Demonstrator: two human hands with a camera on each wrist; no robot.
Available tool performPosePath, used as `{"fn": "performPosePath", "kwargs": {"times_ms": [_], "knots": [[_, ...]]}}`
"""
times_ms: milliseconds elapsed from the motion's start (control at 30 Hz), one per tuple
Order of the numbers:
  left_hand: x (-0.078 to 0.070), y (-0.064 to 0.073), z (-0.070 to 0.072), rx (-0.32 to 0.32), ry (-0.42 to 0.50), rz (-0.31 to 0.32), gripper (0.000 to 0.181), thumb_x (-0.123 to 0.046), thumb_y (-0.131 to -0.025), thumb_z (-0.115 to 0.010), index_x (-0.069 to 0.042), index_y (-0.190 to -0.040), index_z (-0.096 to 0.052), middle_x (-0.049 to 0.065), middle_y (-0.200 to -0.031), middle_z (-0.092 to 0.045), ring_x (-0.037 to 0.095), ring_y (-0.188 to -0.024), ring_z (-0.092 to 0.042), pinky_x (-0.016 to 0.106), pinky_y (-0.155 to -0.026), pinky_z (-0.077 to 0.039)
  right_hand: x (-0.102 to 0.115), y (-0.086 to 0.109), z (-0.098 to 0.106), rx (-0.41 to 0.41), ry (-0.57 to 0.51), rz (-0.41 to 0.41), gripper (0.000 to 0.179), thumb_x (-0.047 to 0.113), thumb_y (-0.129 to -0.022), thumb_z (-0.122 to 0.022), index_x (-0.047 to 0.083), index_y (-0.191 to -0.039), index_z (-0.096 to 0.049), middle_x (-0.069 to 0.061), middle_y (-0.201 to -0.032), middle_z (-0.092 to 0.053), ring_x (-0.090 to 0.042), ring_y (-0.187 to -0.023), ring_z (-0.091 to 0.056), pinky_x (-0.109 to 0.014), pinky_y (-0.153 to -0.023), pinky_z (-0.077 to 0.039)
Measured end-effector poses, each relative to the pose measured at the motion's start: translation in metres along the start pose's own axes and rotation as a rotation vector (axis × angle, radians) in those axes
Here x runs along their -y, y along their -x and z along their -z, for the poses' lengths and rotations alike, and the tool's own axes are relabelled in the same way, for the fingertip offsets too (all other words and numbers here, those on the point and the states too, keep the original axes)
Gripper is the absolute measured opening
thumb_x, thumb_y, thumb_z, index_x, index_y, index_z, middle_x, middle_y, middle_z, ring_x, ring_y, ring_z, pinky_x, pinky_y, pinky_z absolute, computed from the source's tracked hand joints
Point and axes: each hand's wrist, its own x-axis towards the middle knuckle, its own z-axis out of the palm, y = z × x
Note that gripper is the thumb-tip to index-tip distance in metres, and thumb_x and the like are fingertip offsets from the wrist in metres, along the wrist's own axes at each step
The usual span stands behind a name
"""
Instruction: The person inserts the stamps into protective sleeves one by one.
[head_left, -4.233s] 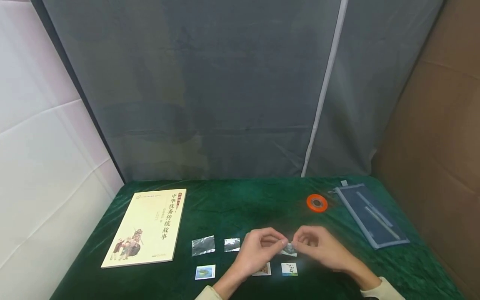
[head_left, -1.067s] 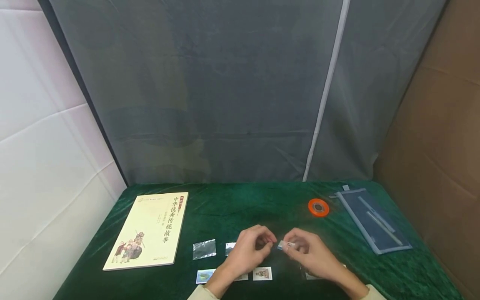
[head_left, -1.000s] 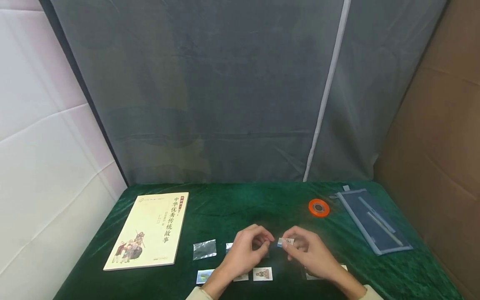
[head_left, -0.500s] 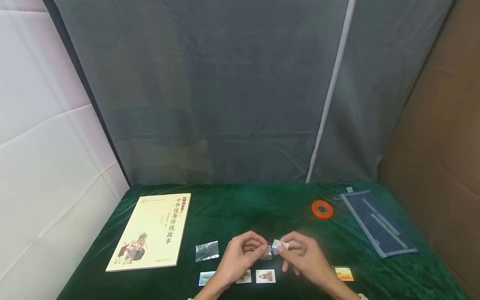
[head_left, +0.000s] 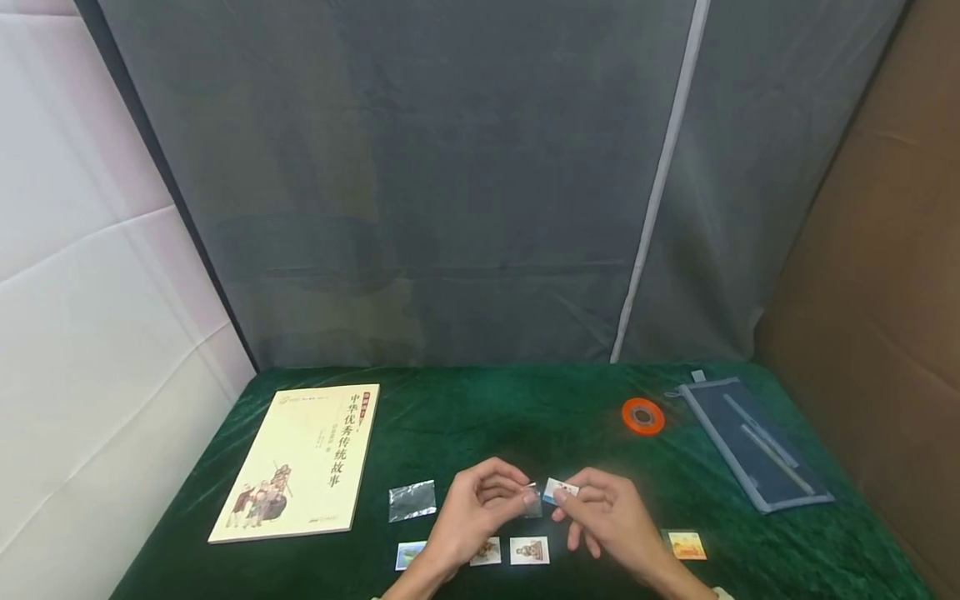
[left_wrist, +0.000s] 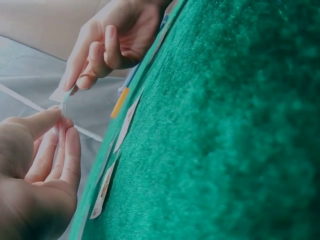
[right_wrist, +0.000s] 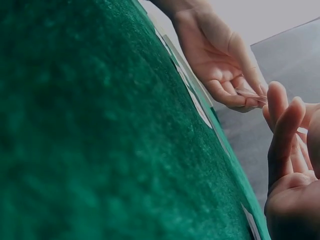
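Observation:
In the head view, my left hand (head_left: pixel 476 515) pinches a small clear plastic sleeve (head_left: pixel 533 503) between thumb and fingers. My right hand (head_left: pixel 611 512) pinches a small white-and-blue stamp (head_left: pixel 556 490) by its right side, close beside the sleeve's right edge. Both are held above the table. The left wrist view shows the stamp (left_wrist: pixel 59 95) and the sleeve nearly meeting, though I cannot tell whether they touch. On the cloth below lie a stamp with a seated figure (head_left: pixel 529 550), a similar stamp (head_left: pixel 489 552) and a blue-green stamp (head_left: pixel 409 555), the last two partly covered by my left arm.
Another clear sleeve (head_left: pixel 412 501) lies left of my hands. A yellow stamp (head_left: pixel 686 546) lies right of my right wrist. A cream book (head_left: pixel 300 458) is at left, an orange tape roll (head_left: pixel 642 416) and a blue mesh pouch (head_left: pixel 753 446) at right, on green cloth (head_left: pixel 480 417).
The white-and-blue stamp lay on the cloth about four seconds ago; my right hand holds it now. Over the last second the stamp has come closer to the sleeve in my left hand.

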Motion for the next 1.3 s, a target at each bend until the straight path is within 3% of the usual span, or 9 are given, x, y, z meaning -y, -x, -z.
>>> {"fn": "performPosePath", "kwargs": {"times_ms": [400, 867, 1133, 1300], "knots": [[0.0003, 0.0009, -0.0021, 0.025, 0.012, -0.001, 0.034, -0.019, -0.095, -0.085, 0.002, -0.118, -0.071, 0.014, -0.107, -0.081, 0.017, -0.1, -0.08, 0.026, -0.091, -0.062, 0.0003, -0.0004, -0.0003, 0.014, -0.007, -0.021, 0.021, 0.016, -0.107, -0.07, -0.005, -0.105, -0.065, -0.026, -0.093, -0.079, -0.015, -0.056, -0.071, -0.03, -0.04, -0.051], [0.0037, 0.001, -0.0023, 0.049, 0.008, 0.004, 0.027, -0.02, -0.096, -0.084, -0.004, -0.116, -0.073, 0.014, -0.106, -0.082, 0.017, -0.1, -0.08, 0.025, -0.089, -0.061, 0.0003, -0.0003, -0.0008, 0.056, 0.001, -0.008, 0.019, 0.014, -0.108, -0.068, -0.005, -0.106, -0.065, -0.025, -0.094, -0.08, -0.015, -0.056, -0.072, -0.03, -0.04, -0.052], [0.004, 0.0007, -0.002, 0.052, 0.006, 0.01, 0.025, -0.02, -0.097, -0.084, -0.006, -0.115, -0.073, 0.014, -0.105, -0.082, 0.017, -0.097, -0.08, 0.025, -0.089, -0.062, -0.0013, -0.0002, -0.0001, 0.009, -0.008, 0.0, 0.019, 0.014, -0.108, -0.068, -0.005, -0.104, -0.063, -0.027, -0.093, -0.079, -0.014, -0.054, -0.07, -0.031, -0.038, -0.05], [0.0043, 0.0008, -0.0019, 0.055, 0.011, 0.013, 0.026, -0.02, -0.097, -0.083, -0.006, -0.116, -0.073, 0.015, -0.106, -0.081, 0.016, -0.097, -0.079, 0.025, -0.088, -0.061, -0.0016, 0.0, 0.0004, 0.03, -0.003, 0.007, 0.019, 0.013, -0.108, -0.068, -0.004, -0.103, -0.063, -0.026, -0.093, -0.079, -0.014, -0.054, -0.07, -0.032, -0.039, -0.051]]}}
